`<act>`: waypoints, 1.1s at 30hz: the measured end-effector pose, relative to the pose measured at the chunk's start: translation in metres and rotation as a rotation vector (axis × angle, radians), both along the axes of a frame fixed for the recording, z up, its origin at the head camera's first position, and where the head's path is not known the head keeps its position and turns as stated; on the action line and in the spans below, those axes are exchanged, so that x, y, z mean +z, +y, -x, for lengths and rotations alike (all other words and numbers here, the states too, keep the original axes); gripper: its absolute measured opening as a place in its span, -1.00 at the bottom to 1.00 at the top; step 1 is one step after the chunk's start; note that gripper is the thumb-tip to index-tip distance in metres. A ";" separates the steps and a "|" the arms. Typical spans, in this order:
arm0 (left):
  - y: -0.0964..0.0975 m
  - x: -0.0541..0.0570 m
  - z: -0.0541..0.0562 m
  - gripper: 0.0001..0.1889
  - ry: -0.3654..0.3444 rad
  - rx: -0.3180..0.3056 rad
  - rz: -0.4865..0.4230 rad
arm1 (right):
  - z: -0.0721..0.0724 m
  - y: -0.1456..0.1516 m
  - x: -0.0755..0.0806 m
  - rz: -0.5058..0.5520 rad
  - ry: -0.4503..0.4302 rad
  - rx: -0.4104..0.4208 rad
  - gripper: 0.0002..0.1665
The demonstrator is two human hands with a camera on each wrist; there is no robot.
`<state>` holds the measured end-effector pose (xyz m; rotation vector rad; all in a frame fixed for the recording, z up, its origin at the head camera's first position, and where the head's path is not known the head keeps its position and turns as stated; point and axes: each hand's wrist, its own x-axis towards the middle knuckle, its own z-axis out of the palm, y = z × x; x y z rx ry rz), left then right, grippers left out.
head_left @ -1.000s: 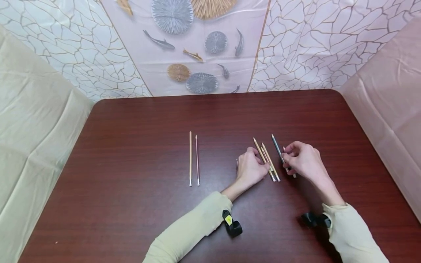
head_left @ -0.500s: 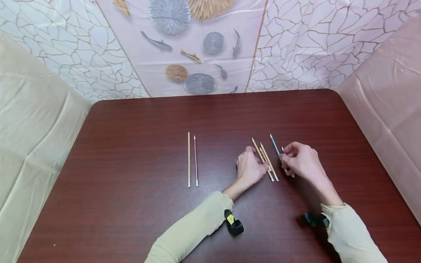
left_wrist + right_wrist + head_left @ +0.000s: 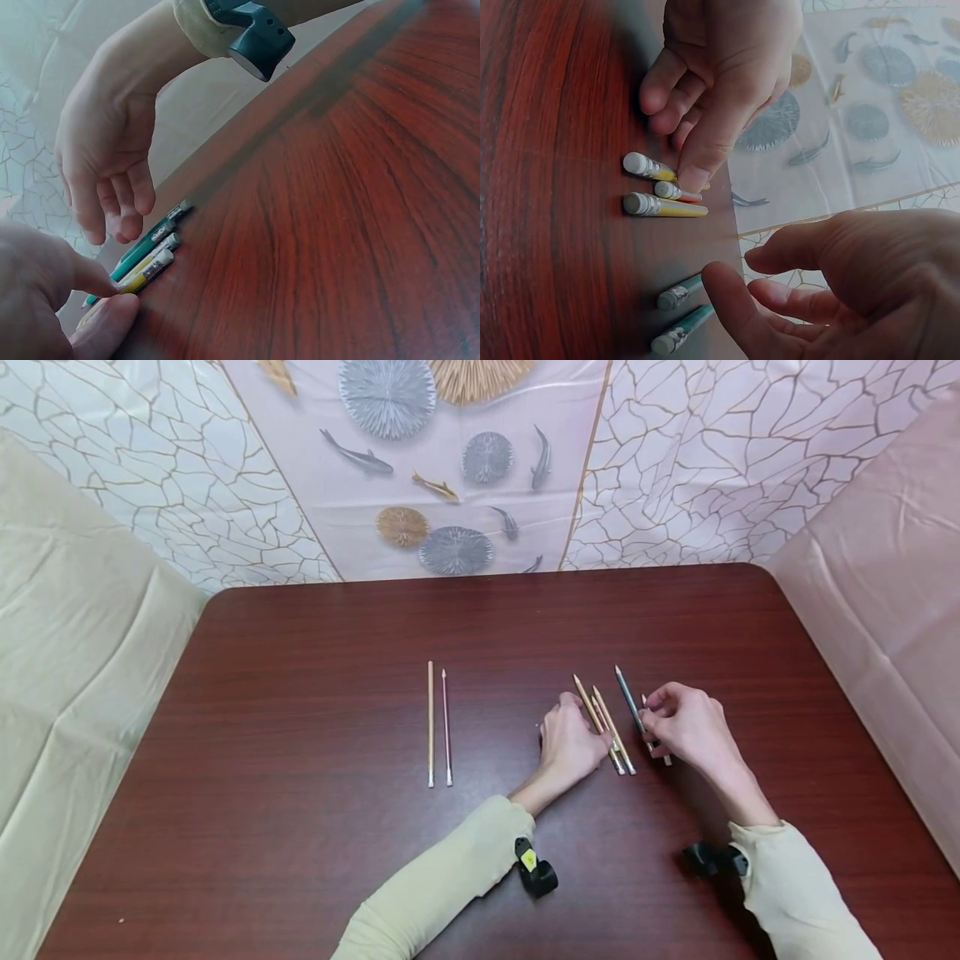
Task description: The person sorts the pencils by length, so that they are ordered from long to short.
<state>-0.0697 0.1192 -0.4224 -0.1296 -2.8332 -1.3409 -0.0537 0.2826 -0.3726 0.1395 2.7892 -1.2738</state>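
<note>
Three pencils lie side by side by my left hand: a yellow pencil, a thinner red pencil and another yellow pencil. My left thumb and a finger pinch the nearest yellow pencil close to its eraser end, as the left wrist view shows. Above two green pencils hovers my right hand, fingers loosely bent and thumb apart, holding nothing. One green pencil shows its point beyond the fingers; the other green pencil is mostly covered by the hand in the head view.
Farther left on the dark red-brown table, a tan pencil and a purplish pencil lie parallel, erasers toward me. Patterned cloth hangs behind the table's far edge, with pale cloth along both sides.
The head view has shifted slightly. Both hands and all the pencils stay in nearly the same places.
</note>
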 end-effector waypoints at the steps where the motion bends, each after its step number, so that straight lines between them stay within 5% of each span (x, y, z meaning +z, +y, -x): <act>1: 0.000 0.000 0.000 -0.46 -0.007 0.000 -0.001 | 0.000 0.000 0.000 -0.005 0.003 0.000 -0.79; 22: 0.005 0.006 0.004 -0.49 -0.045 0.005 0.113 | 0.006 0.001 -0.007 -0.133 0.043 0.002 -0.80; 33: 0.001 0.003 0.004 -0.53 -0.034 -0.029 0.088 | 0.009 -0.002 -0.010 -0.178 0.031 0.000 -0.74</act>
